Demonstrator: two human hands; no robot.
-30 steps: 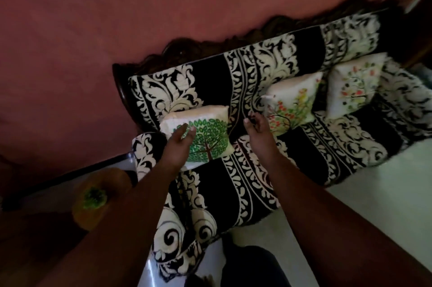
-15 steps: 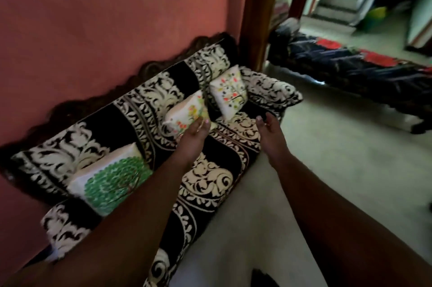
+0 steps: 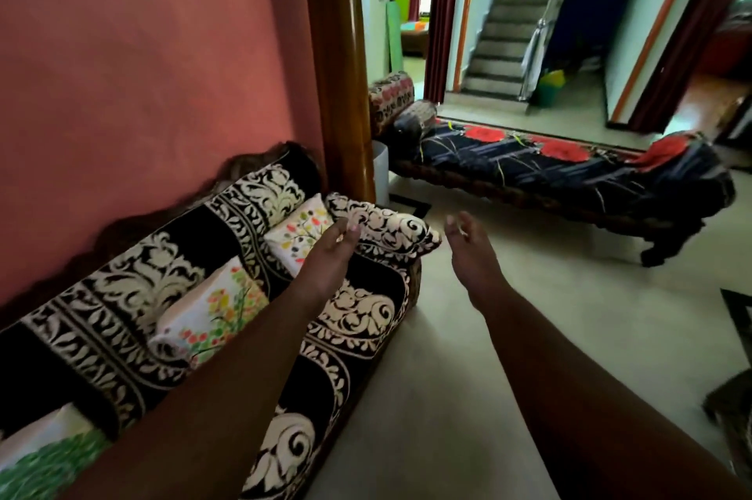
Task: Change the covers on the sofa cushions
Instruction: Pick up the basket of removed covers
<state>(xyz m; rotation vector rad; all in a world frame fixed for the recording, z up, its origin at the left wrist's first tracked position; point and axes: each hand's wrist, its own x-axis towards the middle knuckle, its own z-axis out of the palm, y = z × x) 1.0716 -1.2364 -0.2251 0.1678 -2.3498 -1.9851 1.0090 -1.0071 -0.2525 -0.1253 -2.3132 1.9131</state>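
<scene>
- Left hand [image 3: 329, 255]: grip released, empty, above the sofa [image 3: 354, 320] seat.
- Right hand [image 3: 474, 255]: grip released, empty, over the floor [image 3: 468, 397].
- Far cushion [image 3: 299, 233] just left of the left grip.

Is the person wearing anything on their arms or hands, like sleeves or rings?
No. Both arms are bare as far back as the picture shows, with no sleeves in view. The left hand and the right hand wear no gloves, and I see no watch, bangle or ring. The fingernails look short and pale, a bit blurred.
</scene>
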